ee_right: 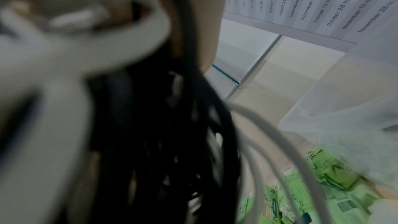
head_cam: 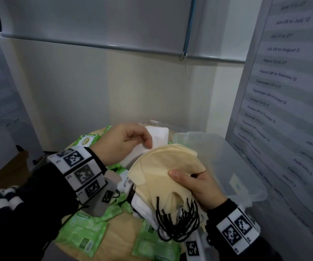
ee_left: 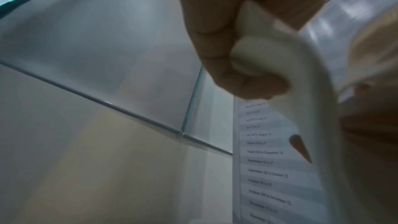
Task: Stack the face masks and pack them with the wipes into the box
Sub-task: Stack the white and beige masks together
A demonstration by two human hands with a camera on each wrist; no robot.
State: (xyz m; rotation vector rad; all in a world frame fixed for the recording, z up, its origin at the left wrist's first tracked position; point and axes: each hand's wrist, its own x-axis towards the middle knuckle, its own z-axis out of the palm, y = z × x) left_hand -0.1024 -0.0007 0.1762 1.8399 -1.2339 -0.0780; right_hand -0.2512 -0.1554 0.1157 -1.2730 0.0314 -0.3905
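Right hand [head_cam: 199, 189] grips beige mask stack [head_cam: 170, 166]; left hand [head_cam: 121, 142] pinches white mask [head_cam: 158, 136].

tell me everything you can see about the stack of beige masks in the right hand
The stack of beige masks is a fanned bundle of soft, folded, fabric-like pieces with rounded upper edges, with white masks beneath. Black ear loops hang tangled from its lower end. The right hand grips it from the right, thumb on top, above the green wipe packs and beside the clear box. The left hand pinches a white mask against its upper edge.
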